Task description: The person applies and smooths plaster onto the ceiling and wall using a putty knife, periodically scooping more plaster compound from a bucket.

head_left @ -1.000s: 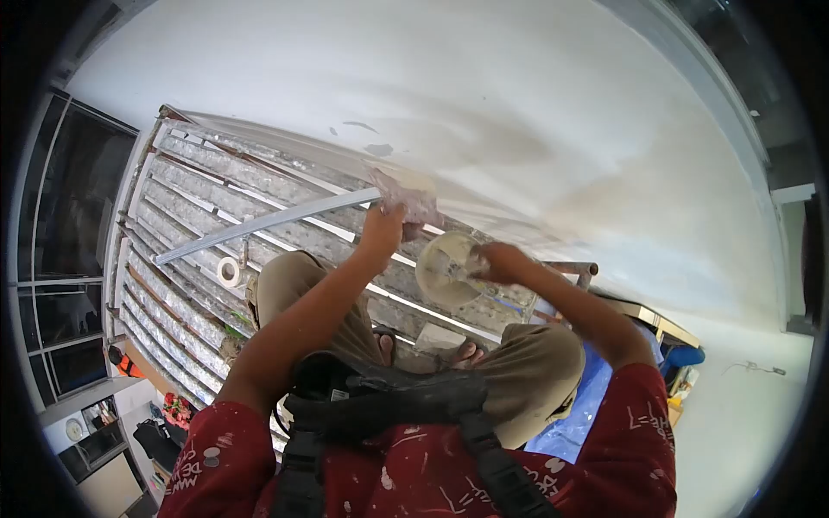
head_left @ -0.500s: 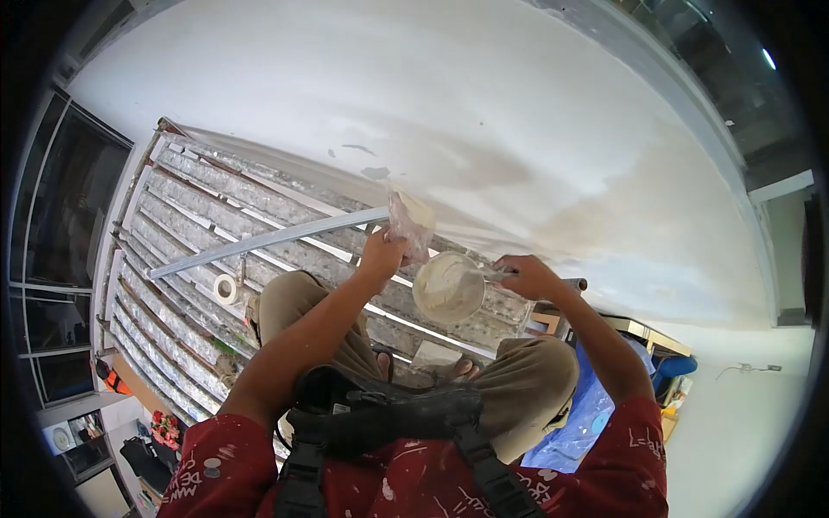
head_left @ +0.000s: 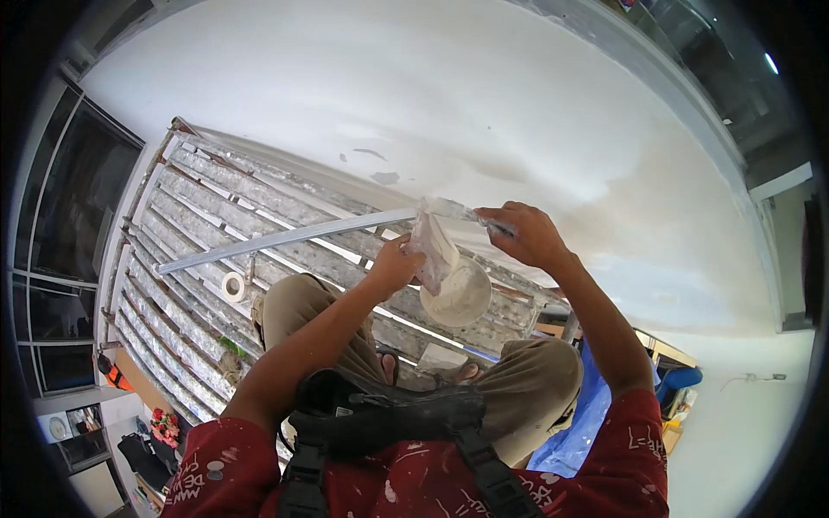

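In the head view my left hand [head_left: 397, 266] is closed on a flat putty-smeared plate [head_left: 439, 252], held tilted with cream putty on its face. My right hand [head_left: 528, 235] grips the handle of a putty knife [head_left: 451, 208], whose whitish blade meets the plate's upper edge. Just below the plate is a round white bucket [head_left: 466, 298] with pale putty inside; the plate hides part of its left side. A long metal bar [head_left: 285, 237] slants across the slatted platform, its right end disappearing behind the plate.
The slatted scaffold platform [head_left: 194, 186] has gaps between its stained planks. A roll of tape [head_left: 233, 287] lies left of my knee. A white wall [head_left: 414, 95] with grey damp-looking patches rises ahead. Blue sheeting [head_left: 574, 414] hangs lower right, and dark windows [head_left: 78, 173] stand left.
My right hand has lifted the putty knife from the bucket up to the plate's top edge. My left hand and the plate have shifted right, over the bucket's edge.
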Demonstrator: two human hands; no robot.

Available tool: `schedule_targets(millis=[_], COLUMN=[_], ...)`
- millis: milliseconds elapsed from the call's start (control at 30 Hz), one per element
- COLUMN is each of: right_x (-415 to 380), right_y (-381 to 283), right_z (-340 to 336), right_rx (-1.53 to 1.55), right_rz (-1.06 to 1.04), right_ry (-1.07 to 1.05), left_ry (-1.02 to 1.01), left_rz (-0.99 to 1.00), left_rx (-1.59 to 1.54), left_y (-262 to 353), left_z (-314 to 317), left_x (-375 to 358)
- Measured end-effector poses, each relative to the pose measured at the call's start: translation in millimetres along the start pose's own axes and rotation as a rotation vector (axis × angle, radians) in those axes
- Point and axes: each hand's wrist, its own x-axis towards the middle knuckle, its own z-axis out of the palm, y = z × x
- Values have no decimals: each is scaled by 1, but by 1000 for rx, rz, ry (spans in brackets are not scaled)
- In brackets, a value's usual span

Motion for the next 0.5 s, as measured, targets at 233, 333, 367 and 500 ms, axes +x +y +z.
schedule_targets(millis=[233,333,367,500], right_x=[8,2,0,-2], right_y=[9,8,9,9], right_z=[8,15,17,19], right_rx=[-54,-65,-68,-50], right_rz=[-107,-90,-77,-42], right_ry=[34,11,3,-40], left_ry=[15,25,30,72], left_rz=[22,84,111,81], left_rx=[64,186,284,420], left_y=[0,7,5,8], left_z=[4,6,2,2], left_x=[-4,-10,-7,-9])
